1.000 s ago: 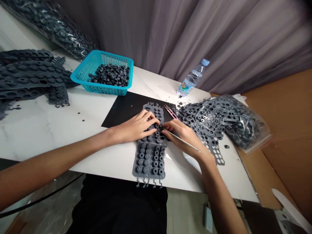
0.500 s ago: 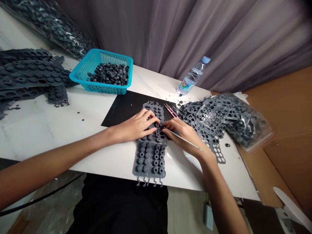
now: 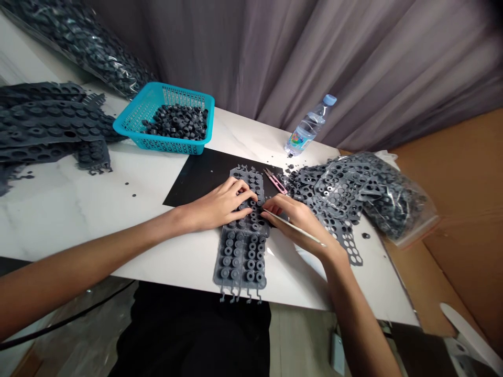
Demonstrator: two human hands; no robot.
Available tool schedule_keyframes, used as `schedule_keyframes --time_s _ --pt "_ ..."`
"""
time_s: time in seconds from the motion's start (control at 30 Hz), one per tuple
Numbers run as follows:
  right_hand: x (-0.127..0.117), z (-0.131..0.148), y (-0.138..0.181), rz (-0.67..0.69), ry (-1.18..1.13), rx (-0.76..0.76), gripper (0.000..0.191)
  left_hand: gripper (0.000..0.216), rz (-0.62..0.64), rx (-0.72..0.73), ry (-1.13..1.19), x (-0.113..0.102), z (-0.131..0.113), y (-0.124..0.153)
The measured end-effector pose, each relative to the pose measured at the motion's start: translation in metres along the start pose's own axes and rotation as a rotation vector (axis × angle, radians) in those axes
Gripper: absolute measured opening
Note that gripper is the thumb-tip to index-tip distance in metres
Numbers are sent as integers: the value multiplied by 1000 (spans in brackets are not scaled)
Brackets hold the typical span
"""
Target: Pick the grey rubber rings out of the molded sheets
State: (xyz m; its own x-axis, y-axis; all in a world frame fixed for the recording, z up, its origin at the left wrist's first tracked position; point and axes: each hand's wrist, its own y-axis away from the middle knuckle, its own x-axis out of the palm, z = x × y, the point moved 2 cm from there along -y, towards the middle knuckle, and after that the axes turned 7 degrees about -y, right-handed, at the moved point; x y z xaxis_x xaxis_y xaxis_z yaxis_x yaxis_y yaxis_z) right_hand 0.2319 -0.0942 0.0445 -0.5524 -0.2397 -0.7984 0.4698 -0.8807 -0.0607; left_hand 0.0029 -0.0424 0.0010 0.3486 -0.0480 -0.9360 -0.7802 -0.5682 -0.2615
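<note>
On the white table (image 3: 173, 256), with the far end over a black mat (image 3: 196, 175) and the near end at the table's front edge, a dark gray studded sheet (image 3: 240, 256), matte and rubbery-looking. Shows four columns of short round studs (image 3: 234, 273) in the near part, two and two, parted by a straight line; dark hollow centers on the right, shallower-looking ones on the left. Ends nearest the body in thin crooked tails (image 3: 249, 296) poking past the table edge; carries ragged tabs (image 3: 248, 168) at the far end. Has a crosswise edge around the middle; cannot tell whether one piece or two overlapping. Over the upper part, a left hand (image 3: 226, 205) with half-curled fingers, thumb apart from forefinger; cannot tell whether pinching anything. Opposite, a right hand (image 3: 293, 212) closed around a thin pale stick (image 3: 299, 229), fingertips at the sheet's right side.
</note>
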Motion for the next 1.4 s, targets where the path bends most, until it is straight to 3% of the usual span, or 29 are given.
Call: schedule_keyframes --time_s 0.93,1.4 --pt "-2 2 0 -11 -12 -5 17 39 -6 2 12 -2 0 1" --pt "3 2 -4 5 143 -35 27 40 0 1 -13 -1 0 1"
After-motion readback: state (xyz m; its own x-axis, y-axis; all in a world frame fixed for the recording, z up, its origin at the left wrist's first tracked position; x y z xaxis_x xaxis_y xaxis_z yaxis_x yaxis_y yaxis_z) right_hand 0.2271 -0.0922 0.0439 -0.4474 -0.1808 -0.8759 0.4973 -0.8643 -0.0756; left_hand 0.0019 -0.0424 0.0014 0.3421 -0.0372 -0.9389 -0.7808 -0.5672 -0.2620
